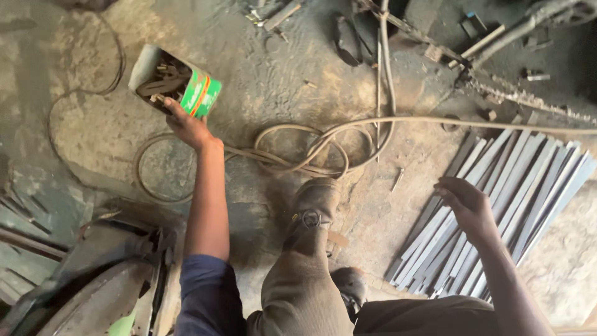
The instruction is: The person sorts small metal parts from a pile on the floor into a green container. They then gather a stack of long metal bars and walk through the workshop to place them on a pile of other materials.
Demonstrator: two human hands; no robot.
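Observation:
My left hand [185, 124] reaches forward to a tilted green and white tin [176, 83] full of dark metal bits and grips its lower rim. My right hand [465, 202] hovers with loosely spread fingers over a fanned stack of flat grey metal strips [516, 193] lying on the dirt floor at the right; it touches or nearly touches the top strips and holds nothing. My leg and dusty boot [315, 205] stretch out between the two arms.
A looped hose or cable [298, 149] winds across the ground ahead of the boot. A curved metal machine part [93, 280] sits at the lower left. Scrap rods, bolts and tools [479, 43] litter the far ground.

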